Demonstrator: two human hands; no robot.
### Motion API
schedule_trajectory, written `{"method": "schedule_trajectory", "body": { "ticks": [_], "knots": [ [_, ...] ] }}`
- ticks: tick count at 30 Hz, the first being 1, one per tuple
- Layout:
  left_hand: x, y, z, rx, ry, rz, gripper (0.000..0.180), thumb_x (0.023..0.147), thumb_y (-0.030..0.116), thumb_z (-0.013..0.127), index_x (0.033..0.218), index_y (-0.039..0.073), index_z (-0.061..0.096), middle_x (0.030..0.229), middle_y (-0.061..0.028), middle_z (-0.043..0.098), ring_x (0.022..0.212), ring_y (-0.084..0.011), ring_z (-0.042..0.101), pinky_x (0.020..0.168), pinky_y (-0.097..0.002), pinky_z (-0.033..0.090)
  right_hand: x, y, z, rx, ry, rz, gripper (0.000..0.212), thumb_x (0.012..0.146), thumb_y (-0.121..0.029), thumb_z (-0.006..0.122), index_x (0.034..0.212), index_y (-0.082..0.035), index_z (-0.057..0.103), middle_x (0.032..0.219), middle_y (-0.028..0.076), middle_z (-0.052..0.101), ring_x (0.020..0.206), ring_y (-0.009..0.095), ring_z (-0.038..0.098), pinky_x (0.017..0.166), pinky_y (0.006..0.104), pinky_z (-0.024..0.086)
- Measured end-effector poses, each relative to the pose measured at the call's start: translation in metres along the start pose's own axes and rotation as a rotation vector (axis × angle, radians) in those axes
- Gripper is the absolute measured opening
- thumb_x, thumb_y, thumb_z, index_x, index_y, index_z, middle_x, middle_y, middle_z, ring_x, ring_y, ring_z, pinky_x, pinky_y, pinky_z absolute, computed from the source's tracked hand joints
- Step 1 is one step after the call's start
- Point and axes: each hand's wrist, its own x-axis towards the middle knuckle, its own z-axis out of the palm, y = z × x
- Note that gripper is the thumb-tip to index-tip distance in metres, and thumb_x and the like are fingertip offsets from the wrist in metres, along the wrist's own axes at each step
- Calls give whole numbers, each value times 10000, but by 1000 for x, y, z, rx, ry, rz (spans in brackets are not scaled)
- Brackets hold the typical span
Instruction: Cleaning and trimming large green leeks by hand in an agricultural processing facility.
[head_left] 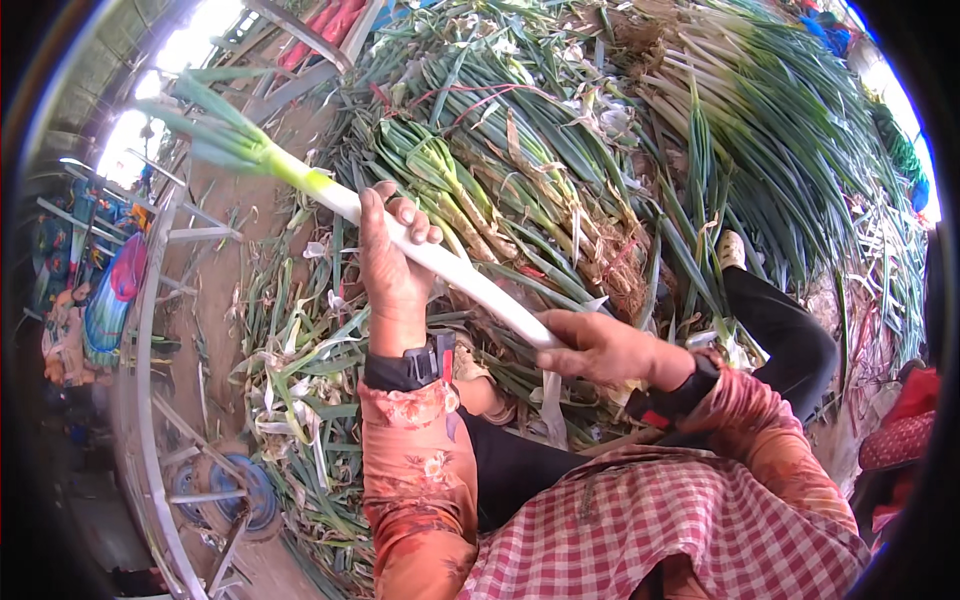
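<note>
White-shafted leek (478,287) held aslant above littered leaves (305,392); upper shaft clasped by left hand (395,262), lower end pinched by right hand (608,350). Stripping or cleaning apparently being done; steady left support, light right-hand pull seemingly called for next.

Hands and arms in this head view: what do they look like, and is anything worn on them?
The left hand and right hand are human, with five fingers each and no gloves. Both arms wear orange, flower-patterned sleeves. Black bands with a touch of red circle the wrists. No cables show on them.
</note>
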Motion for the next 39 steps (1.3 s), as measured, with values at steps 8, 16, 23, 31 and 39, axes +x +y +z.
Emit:
{"method": "schedule_trajectory", "body": {
  "ticks": [8, 16, 23, 31, 39],
  "knots": [
    [9, 19, -8, 446, 277, 189, 304, 826, 250, 514, 947, -26, 466, 891, -155, 545, 745, -272, 598, 647, -394, 526, -20, 29, 10, -792, 655, -222, 294, 679, -124, 627, 947, -51, 528, 732, 106, 555, 631, 291, 556, 549, 340, 455],
    [17, 16, -20, 748, 390, -21, 249, 815, 218, 542, 833, -27, 500, 667, -84, 569, 518, -140, 566, 487, -240, 477, -30, 36, 2, -798, 748, -160, 350, 644, -88, 630, 983, -98, 543, 691, 84, 534, 605, 275, 556, 532, 335, 454],
    [20, -5, -30, 847, 400, -94, 199, 783, 188, 588, 780, 2, 520, 568, -6, 486, 455, -107, 512, 403, -209, 421, -34, 54, 4, -666, 812, -61, 325, 672, -84, 622, 990, -54, 559, 758, 90, 571, 650, 238, 582, 584, 294, 464],
    [-12, -4, 5, 640, -63, -108, 151, 800, 150, 558, 857, 10, 556, 679, -26, 566, 541, -89, 557, 435, -186, 414, -40, 85, -25, -84, 754, 213, 352, 718, -80, 628, 1030, 49, 530, 786, -16, 562, 718, 34, 469, 658, 190, 412],
    [13, 15, -62, 1551, 70, -309, 191, 794, 156, 528, 903, 4, 568, 729, -39, 582, 594, -91, 545, 488, -188, 403, -48, 70, -27, -27, 691, 271, 306, 729, -106, 610, 999, 30, 560, 667, -31, 531, 607, 23, 440, 542, 192, 392]
  ]
}}
